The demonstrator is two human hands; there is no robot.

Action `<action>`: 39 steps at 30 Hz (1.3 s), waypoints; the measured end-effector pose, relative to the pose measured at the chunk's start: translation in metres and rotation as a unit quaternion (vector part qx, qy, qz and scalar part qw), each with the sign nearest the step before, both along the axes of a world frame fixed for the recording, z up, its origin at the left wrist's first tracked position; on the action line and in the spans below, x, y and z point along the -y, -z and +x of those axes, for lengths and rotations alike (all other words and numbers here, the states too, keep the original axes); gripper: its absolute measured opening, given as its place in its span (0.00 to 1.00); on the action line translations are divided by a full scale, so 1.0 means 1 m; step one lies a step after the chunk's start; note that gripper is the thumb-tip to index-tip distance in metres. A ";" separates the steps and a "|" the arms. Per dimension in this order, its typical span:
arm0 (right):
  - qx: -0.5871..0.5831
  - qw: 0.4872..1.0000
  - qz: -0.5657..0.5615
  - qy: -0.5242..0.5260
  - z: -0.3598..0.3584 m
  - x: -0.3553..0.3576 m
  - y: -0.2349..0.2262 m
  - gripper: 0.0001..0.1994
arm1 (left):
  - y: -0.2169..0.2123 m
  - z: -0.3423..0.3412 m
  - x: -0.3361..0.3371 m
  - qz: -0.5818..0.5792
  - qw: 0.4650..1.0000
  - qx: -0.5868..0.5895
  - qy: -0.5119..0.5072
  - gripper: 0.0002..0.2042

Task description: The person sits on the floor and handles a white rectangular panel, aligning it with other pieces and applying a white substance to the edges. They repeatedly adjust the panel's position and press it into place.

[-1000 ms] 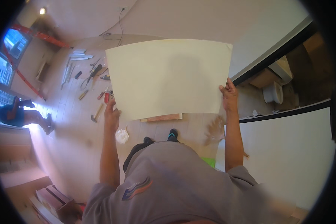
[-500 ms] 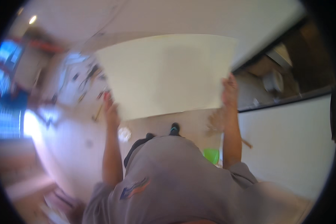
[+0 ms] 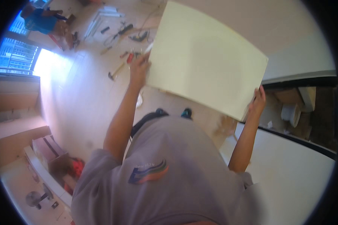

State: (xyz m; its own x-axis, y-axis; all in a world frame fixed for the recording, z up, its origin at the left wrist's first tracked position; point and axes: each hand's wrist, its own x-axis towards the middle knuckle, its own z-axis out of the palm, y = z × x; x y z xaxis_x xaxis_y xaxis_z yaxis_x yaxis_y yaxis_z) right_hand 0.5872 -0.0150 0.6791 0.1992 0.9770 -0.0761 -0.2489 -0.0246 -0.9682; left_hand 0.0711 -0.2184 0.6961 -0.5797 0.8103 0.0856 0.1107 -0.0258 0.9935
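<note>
A large cream-white rectangular panel (image 3: 206, 60) is held up before me, tilted so that its right end sits lower in the picture. My left hand (image 3: 140, 69) grips its left edge, closed around it near the lower corner. At the opposite end, my right hand (image 3: 257, 102) is closed on the right edge, also near the bottom corner. The panel's underside is hidden, and so are some of my fingertips. Beyond my left hand, a hammer (image 3: 116, 71) with a light wooden handle lies on the floor.
Several tools and cables (image 3: 125, 32) are spread over the tiled floor. A co-worker in a blue shirt (image 3: 41, 20) is at the upper left, by a window. To the right, a dark-framed doorway shows a toilet (image 3: 290, 114). A cardboard box (image 3: 49, 150) stands at left.
My view has turned. The panel has tilted, its left end now higher and its right end lower in the picture. Both hands have kept their hold on it.
</note>
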 end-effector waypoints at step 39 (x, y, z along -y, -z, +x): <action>0.445 0.843 -0.293 -0.077 0.018 0.187 0.151 0.17 | 0.104 0.055 0.169 -0.439 0.895 -0.064 0.031 0.17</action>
